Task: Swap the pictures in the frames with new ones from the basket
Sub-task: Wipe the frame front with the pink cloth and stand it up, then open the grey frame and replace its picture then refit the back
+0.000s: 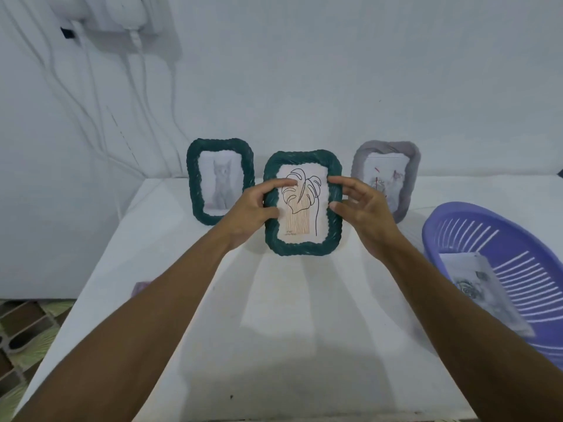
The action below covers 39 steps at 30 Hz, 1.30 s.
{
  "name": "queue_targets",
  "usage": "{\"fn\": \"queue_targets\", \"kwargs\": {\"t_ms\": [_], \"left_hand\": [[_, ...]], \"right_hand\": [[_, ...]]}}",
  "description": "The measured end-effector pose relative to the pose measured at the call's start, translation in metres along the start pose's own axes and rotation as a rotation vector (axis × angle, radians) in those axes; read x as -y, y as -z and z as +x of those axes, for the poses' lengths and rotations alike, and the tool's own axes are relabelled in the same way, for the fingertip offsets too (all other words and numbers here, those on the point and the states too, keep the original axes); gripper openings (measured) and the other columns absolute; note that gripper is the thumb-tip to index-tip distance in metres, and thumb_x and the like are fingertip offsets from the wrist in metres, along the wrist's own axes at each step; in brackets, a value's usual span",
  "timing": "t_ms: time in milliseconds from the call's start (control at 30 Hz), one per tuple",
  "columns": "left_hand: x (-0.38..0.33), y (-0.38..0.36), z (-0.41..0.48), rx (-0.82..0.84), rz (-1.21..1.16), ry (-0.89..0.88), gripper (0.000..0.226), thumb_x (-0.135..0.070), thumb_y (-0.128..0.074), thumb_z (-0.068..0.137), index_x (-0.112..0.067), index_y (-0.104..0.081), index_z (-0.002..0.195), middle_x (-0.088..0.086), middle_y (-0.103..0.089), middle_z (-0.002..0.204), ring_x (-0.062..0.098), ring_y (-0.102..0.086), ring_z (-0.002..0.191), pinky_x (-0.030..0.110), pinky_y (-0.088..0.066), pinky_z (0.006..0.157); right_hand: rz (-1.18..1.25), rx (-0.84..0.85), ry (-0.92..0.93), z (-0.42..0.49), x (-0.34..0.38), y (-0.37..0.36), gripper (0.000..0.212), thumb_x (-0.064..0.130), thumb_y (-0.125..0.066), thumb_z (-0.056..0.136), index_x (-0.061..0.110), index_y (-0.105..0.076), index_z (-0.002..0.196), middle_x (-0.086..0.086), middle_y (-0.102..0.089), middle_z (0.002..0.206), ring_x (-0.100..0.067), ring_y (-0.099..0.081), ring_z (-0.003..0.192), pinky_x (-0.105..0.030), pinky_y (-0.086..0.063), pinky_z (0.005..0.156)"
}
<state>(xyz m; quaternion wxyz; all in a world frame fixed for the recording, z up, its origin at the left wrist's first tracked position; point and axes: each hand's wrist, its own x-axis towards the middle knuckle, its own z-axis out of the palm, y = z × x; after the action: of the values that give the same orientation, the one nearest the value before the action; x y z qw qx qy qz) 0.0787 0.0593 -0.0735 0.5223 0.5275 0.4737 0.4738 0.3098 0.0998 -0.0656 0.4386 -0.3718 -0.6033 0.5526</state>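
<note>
So, mid-table, the leaf frame [303,249] is a dk-green rounded rectangle w/ a braided, rope-like rim. It holds a black line drawing [300,202] of a split leaf over thin orange stripes. The left hand [253,213] grips its left edge, thumb across the front of the paper, other fingers behind. The right hand [364,213] pinches the right rim w/ thumb and forefinger tips, remaining fingers loosely curled behind. The frame sits upright btwn the two hands, facing the person; can't tell if its bottom edge touches the top. Behind-left stands a matching green cat frame [220,181] w/ a pale cat photo. Behind-right is a grey frame [387,178], softer-looking rim, its pic too blurred to read. At the right edge sits a purple plastic basket [499,239], oval w/ slotted walls, and a loose print [484,290] lies flat inside. The table [274,330] is smooth white and pushed against a plain white wall [304,71]. White cables [91,102] hang down upper left from a white unit [115,16]. Patterned tile floor [21,330] shows lower left.
</note>
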Motion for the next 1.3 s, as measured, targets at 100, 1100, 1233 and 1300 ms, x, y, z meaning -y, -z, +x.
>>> {"fn": "queue_targets", "kwargs": {"t_ms": [100, 1100, 1233, 1300], "left_hand": [[0.003, 0.006, 0.025, -0.023, 0.023, -0.025, 0.056, 0.016, -0.059, 0.084, -0.025, -0.065, 0.122, 0.0, -0.062, 0.128, 0.017, -0.055, 0.123, 0.044, -0.051, 0.098], [0.037, -0.003, 0.063, -0.27, 0.302, -0.117, 0.053, 0.009, -0.057, 0.088, -0.033, -0.065, 0.12, 0.0, -0.042, 0.132, 0.014, -0.04, 0.129, 0.022, -0.048, 0.099], [0.037, -0.007, 0.055, -0.354, 0.49, -0.239, 0.054, 0.003, -0.061, 0.084, -0.036, -0.062, 0.121, -0.001, -0.028, 0.153, 0.013, -0.027, 0.142, 0.02, -0.029, 0.112], [0.036, -0.013, 0.05, -0.383, 0.538, -0.26, 0.054, 0.002, -0.061, 0.084, -0.035, -0.059, 0.124, -0.002, -0.015, 0.16, 0.012, -0.016, 0.147, 0.025, -0.022, 0.115]], "right_hand": [[-0.024, -0.022, 0.013, 0.025, -0.008, 0.003, 0.041, -0.008, -0.064, 0.085, 0.016, -0.065, 0.118, -0.009, -0.066, 0.117, -0.028, -0.066, 0.102, -0.038, -0.057, 0.084], [-0.299, -0.221, 0.116, 0.063, -0.051, -0.017, 0.044, -0.009, -0.059, 0.086, 0.021, -0.059, 0.118, 0.019, -0.057, 0.114, 0.003, -0.056, 0.106, -0.015, -0.045, 0.097], [-0.335, -0.318, 0.162, 0.056, -0.049, -0.011, 0.043, -0.004, -0.061, 0.087, 0.028, -0.057, 0.116, 0.006, -0.059, 0.123, -0.007, -0.055, 0.115, -0.009, -0.041, 0.097], [-0.36, -0.358, 0.185, 0.052, -0.046, -0.005, 0.039, -0.002, -0.061, 0.088, 0.025, -0.057, 0.116, 0.006, -0.059, 0.12, -0.006, -0.056, 0.111, -0.004, -0.042, 0.089]]}}
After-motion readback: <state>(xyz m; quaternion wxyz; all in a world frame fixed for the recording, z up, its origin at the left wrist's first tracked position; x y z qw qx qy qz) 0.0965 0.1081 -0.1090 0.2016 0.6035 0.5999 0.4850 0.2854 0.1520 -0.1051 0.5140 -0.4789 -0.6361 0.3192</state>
